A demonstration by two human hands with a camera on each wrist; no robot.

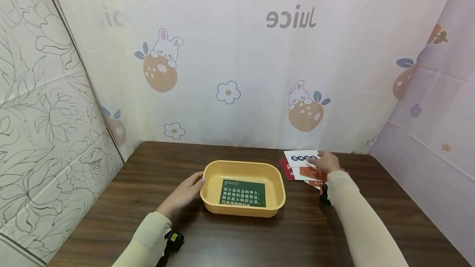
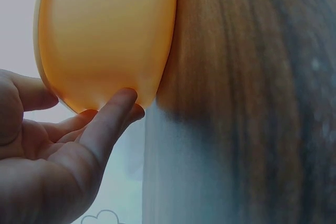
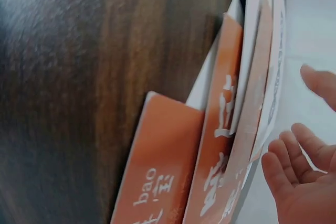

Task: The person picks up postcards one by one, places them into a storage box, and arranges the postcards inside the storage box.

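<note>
A yellow plastic basin (image 1: 243, 211) stands on the table, and inside it lies a green card (image 1: 243, 193) with white Chinese text. My left hand (image 1: 183, 193) rests on the basin's left end. In the left wrist view, its fingertips (image 2: 125, 97) touch the outer wall, with another digit at the rim. To the right is an overlapping pile of cards. On top is a white card (image 1: 298, 158) with dark blue round marks, partly covered by my right hand (image 1: 326, 163). The right wrist view shows that hand's thumb spread from the fingers. An orange card (image 3: 163, 140) reads "bao".
The dark wood table (image 1: 256, 240) meets a printed curtain (image 1: 256, 127) with rabbits and flowers behind it. A red card (image 1: 286, 170) sticks out at the pile's left. A floral panel (image 1: 48, 110) flanks the table at left.
</note>
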